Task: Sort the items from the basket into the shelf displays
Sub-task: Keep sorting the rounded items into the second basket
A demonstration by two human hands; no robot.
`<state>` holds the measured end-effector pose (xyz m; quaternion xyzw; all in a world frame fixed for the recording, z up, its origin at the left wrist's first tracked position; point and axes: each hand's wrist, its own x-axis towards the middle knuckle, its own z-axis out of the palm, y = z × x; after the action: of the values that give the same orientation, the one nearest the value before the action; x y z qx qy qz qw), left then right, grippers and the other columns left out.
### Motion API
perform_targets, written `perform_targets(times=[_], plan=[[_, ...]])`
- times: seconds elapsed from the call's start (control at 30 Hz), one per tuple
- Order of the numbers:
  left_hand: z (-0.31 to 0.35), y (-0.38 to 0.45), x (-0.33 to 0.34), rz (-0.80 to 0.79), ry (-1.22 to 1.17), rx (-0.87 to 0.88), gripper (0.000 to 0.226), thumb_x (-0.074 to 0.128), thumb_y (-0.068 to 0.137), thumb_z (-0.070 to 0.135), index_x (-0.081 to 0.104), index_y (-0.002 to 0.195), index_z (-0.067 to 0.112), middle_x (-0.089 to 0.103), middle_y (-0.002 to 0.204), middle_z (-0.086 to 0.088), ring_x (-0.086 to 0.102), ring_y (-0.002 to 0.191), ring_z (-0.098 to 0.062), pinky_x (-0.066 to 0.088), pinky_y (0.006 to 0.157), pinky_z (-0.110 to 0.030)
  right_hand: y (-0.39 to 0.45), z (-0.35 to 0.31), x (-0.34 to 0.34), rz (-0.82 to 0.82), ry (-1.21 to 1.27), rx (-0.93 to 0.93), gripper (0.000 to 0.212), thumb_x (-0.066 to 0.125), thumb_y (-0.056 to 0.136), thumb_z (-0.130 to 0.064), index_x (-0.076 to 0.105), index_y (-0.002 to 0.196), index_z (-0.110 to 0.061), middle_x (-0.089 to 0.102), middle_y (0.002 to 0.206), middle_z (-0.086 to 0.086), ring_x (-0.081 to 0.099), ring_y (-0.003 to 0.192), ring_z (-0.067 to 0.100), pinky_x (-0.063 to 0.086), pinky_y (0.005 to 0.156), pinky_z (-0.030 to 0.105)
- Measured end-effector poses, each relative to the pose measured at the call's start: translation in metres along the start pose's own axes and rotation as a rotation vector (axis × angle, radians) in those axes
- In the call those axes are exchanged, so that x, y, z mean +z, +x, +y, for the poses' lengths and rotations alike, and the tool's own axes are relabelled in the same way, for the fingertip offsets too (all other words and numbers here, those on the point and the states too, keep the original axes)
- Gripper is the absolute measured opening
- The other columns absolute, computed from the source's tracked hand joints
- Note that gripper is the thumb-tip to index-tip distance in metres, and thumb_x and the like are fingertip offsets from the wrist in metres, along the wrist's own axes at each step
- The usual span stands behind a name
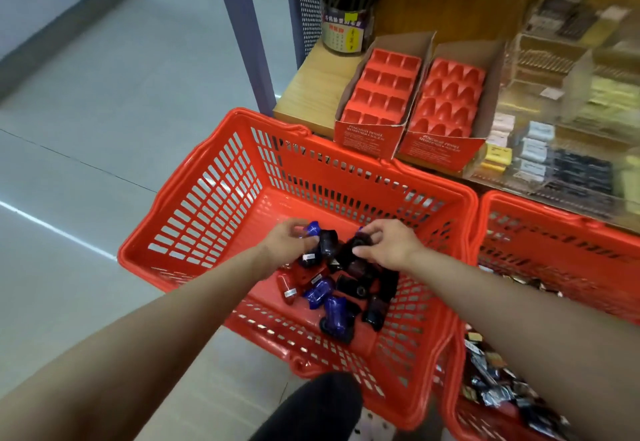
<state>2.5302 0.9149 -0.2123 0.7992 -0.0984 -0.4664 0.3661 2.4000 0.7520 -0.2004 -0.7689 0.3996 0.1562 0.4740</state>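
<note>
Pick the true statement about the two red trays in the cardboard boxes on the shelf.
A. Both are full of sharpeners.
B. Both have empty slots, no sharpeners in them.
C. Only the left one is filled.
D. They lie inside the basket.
B: both red trays show bare slots, while the sharpeners still lie in the basket where both hands reach.
</note>
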Motion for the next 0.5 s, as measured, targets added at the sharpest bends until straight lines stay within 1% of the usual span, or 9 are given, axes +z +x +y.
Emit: perform_targets(times=[0.07,0.1,0.13,0.2,0.27,0.33,0.37,0.43,0.5], plan=[[0.031,-0.036,0.005,-0.244,-0.04,-0.017,0.034,0.057,0.1,0.027,0.052,0.133,0.019,0.061,0.13,-0.004,0.06,0.114,-0.016,0.05,0.088,-0.026,-0.022,-0.016,-0.015,-0.005,0.06,-0.059,0.028,0.078,0.083,-0.017,0.071,0.11,-0.012,0.071,0.093,0.003,0.066,0.086,0.017,0.054,0.085,0.031],[0.046,-0.053,0.006,-0.319,-0.028,-0.013,0.033,0.055,0.101,0.028,0.051,0.134,0.021,0.063,0.126,-0.002,0.061,0.113,-0.015,0.051,0.09,-0.025,-0.033,-0.026,-0.023,-0.02,0.072,-0.09,0.028,0.076,0.085,-0.015,0.07,0.113,-0.011,0.07,0.094,0.003,0.065,0.086,0.017,0.055,0.087,0.033],[0.059,-0.069,0.006,-0.342,-0.009,0.005,0.035,0.055,0.102,0.026,0.05,0.136,0.021,0.064,0.122,-0.001,0.063,0.109,-0.012,0.053,0.088,-0.023,-0.045,-0.036,-0.031,-0.047,0.083,-0.116,0.029,0.073,0.087,-0.015,0.069,0.116,-0.01,0.07,0.094,0.005,0.065,0.084,0.017,0.055,0.086,0.034],[0.083,-0.099,0.003,-0.287,0.021,0.077,0.037,0.057,0.101,0.021,0.048,0.136,0.018,0.064,0.112,-0.002,0.065,0.098,-0.012,0.055,0.089,-0.028,-0.07,-0.057,-0.046,-0.077,0.103,-0.174,0.029,0.071,0.089,-0.013,0.065,0.117,-0.006,0.066,0.09,0.005,0.062,0.074,0.014,0.053,0.07,0.022],[0.101,-0.126,-0.002,-0.202,0.051,0.138,0.034,0.061,0.098,0.018,0.049,0.13,0.017,0.064,0.11,-0.012,0.066,0.103,-0.023,0.052,0.1,-0.044,-0.096,-0.074,-0.058,-0.088,0.156,-0.221,0.028,0.072,0.088,-0.011,0.062,0.113,-0.007,0.065,0.085,0.005,0.058,0.063,0.01,0.047,0.056,0.014],[0.112,-0.149,-0.004,-0.132,0.063,0.181,0.034,0.065,0.095,0.016,0.052,0.126,0.015,0.064,0.112,-0.022,0.065,0.11,-0.036,0.05,0.1,-0.055,-0.118,-0.084,-0.065,-0.126,0.249,-0.252,0.027,0.073,0.087,-0.008,0.061,0.111,-0.005,0.065,0.081,0.007,0.058,0.059,0.01,0.048,0.051,0.014],[0.113,-0.156,-0.004,-0.099,0.055,0.201,0.035,0.066,0.094,0.012,0.053,0.126,0.012,0.064,0.108,-0.022,0.066,0.107,-0.038,0.051,0.098,-0.056,-0.126,-0.086,-0.065,-0.139,0.289,-0.259,0.025,0.072,0.088,-0.007,0.062,0.111,-0.004,0.066,0.079,0.008,0.059,0.058,0.01,0.049,0.051,0.014],[0.107,-0.163,-0.002,-0.063,0.008,0.228,0.039,0.066,0.092,0.004,0.052,0.129,0.008,0.065,0.098,-0.015,0.069,0.094,-0.031,0.058,0.088,-0.046,-0.132,-0.085,-0.064,-0.149,0.373,-0.249,0.022,0.069,0.09,-0.006,0.064,0.111,-0.003,0.066,0.079,0.008,0.06,0.058,0.01,0.052,0.055,0.015],[0.095,-0.162,0.003,-0.048,-0.074,0.235,0.042,0.066,0.091,0.001,0.052,0.13,0.008,0.065,0.093,-0.007,0.068,0.082,-0.018,0.06,0.07,-0.027,-0.128,-0.08,-0.059,-0.156,0.436,-0.241,0.018,0.066,0.093,-0.008,0.066,0.11,-0.004,0.068,0.087,0.009,0.065,0.063,0.009,0.053,0.057,0.015]])
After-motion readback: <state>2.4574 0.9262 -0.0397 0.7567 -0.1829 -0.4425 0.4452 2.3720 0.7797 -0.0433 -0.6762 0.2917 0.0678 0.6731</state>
